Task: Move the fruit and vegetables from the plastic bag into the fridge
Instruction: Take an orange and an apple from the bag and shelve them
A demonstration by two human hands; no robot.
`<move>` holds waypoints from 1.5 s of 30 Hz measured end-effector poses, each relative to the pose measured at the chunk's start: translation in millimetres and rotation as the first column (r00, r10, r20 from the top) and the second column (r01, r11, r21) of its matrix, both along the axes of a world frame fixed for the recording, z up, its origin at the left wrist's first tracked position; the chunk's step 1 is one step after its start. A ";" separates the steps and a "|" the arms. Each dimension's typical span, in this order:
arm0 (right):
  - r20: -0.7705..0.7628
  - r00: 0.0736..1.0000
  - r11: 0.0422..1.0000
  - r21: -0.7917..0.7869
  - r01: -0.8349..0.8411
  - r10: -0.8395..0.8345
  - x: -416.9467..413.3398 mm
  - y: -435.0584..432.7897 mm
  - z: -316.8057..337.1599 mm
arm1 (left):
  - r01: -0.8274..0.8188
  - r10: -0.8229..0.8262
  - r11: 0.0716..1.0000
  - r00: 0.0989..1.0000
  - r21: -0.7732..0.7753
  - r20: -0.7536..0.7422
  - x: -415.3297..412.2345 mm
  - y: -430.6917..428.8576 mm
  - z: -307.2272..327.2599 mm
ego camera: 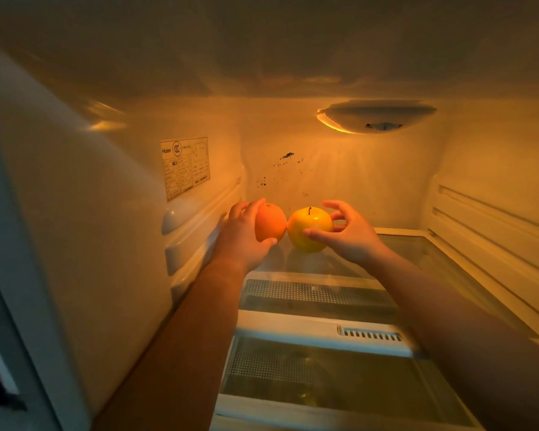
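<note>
Inside the amber-lit fridge (75,213), both my bare arms reach deep toward the back wall. My left hand (240,237) wraps an orange (269,223), thumb under it and fingers curled over its top and far side, a firm full-hand hold. My right hand (346,234) cups a yellow apple (310,229) with its dark stem upright; my thumb presses across its front while the fingers spread loosely behind it, only partly closed. The two fruits touch side by side, at the rear of the upper glass shelf (433,253); whether they rest on it or sit just above, I cannot tell. A maker's label (185,168) is stuck on the left wall, a lamp housing (375,116) sits on the ceiling, and a lower glass shelf (324,377) lies beneath my forearms.
</note>
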State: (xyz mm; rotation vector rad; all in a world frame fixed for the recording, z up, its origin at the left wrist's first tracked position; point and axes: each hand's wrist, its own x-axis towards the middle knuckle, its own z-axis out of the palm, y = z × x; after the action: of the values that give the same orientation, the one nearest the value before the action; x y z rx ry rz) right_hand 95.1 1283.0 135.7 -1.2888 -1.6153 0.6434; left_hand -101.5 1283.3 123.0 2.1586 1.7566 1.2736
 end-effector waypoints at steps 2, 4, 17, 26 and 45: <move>0.038 0.999 1.000 0.011 0.012 -0.012 0.4 -0.4 -0.8 | -0.008 0.008 1.000 1.000 -0.002 0.009 0.8 -0.8 0.1; 0.076 0.996 0.999 0.027 0.033 -0.035 1.3 -0.1 -3.3 | -0.026 0.026 1.000 1.000 -0.005 0.004 2.0 -1.5 0.7; 0.117 0.991 0.996 0.061 0.064 -0.071 -2.9 4.9 -6.7 | -0.050 0.050 0.999 0.997 -0.005 -0.057 -0.1 3.5 1.7; 0.302 0.943 0.988 0.099 0.117 -0.142 -0.5 -8.5 5.3 | -0.045 0.053 0.987 0.997 0.156 -0.052 9.8 -29.3 18.7; 0.464 0.702 0.823 0.463 0.329 -0.541 -30.5 -274.6 -65.2 | 0.502 -0.486 0.863 0.855 0.059 -0.181 -31.1 -223.3 -40.7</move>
State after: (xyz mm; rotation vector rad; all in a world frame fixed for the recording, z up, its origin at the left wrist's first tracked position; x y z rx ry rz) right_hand 64.6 1008.4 70.5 -1.6123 -1.6804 -0.3817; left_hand -132.6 1060.0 82.3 2.5998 1.0637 1.0965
